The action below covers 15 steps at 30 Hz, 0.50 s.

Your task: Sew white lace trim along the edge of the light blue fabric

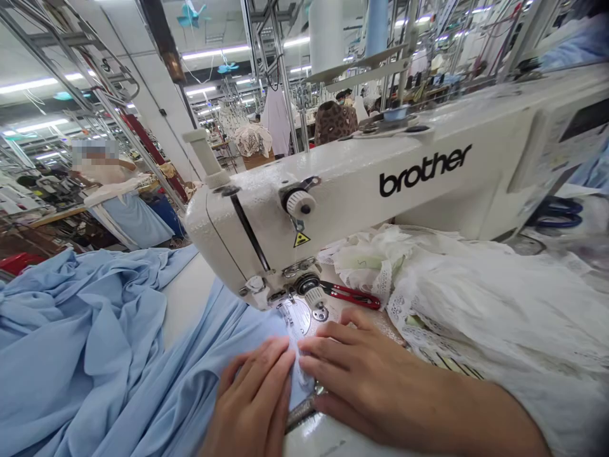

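Light blue fabric [190,355] runs under the presser foot [287,312] of a white sewing machine [342,197] marked "brother". On this fabric my left hand [259,387] lies with fingers stretched out close together, just left of a pale strip [297,365] along the edge. From the right, my right hand [352,368] rests its fingertips on that strip, fingers apart and slightly bent. Its thumb is mostly hidden below the palm. The fingertips of both hands are close together in front of the lit needle plate [302,314]. Red-handled thread snips [354,296] lie behind my right hand.
White lace-edged fabric [457,285] is heaped on the right under the machine arm. More blue fabric [80,336] is piled at left. Thread cones [327,38] stand above the machine. Behind, another person [102,168] is among workbenches and metal frames.
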Each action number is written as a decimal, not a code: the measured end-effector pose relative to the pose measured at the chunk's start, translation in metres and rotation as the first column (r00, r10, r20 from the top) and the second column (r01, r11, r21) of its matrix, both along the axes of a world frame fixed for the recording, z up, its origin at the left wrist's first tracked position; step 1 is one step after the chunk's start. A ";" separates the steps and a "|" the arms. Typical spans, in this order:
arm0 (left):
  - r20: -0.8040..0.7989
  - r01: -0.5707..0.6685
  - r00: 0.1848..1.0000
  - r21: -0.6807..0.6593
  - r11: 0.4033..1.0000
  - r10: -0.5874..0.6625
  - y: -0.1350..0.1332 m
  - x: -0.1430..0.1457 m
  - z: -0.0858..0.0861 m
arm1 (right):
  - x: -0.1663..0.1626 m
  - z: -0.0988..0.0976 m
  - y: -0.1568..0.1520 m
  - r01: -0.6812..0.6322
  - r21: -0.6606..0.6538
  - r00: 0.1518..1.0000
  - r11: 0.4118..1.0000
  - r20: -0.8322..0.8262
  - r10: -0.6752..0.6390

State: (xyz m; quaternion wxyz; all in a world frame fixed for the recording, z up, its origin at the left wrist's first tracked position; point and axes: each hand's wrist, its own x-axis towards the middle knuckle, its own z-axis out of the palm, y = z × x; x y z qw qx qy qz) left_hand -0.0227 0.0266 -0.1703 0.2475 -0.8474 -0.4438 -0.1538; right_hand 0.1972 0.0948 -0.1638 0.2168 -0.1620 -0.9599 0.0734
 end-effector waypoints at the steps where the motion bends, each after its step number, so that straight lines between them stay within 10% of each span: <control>1: 0.008 -0.006 1.000 0.007 1.000 0.006 0.002 0.001 0.002 | -0.001 0.001 0.001 0.008 0.003 1.000 1.000 0.009 -0.008; 15: 0.088 0.074 0.994 -0.060 0.995 -0.069 -0.010 -0.008 -0.009 | 0.004 0.001 -0.002 -0.066 0.047 0.997 0.997 -0.030 0.068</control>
